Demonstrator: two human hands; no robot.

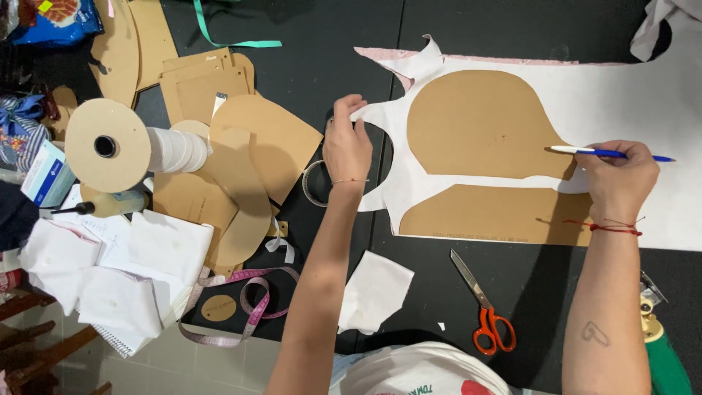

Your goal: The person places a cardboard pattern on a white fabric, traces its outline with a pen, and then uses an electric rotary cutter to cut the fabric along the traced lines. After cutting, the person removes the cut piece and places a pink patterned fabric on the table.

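My right hand (618, 179) grips a blue and white pen (607, 153), its white tip resting at the right edge of the upper brown card pattern (479, 124). That rounded pattern and a second, lower brown pattern (490, 216) lie on white fabric (621, 95) spread over the black table. My left hand (347, 143) pinches the left corner of the white fabric, fingers closed on its edge.
Orange-handled scissors (482, 303) lie near the front edge. A white fabric scrap (373, 292) lies beside them. At left are a large spool of white tape (121, 146), stacked brown patterns (241, 168), a pink measuring tape (241, 300), folded white cloth pieces (124, 278) and a clear tape roll (313, 183).
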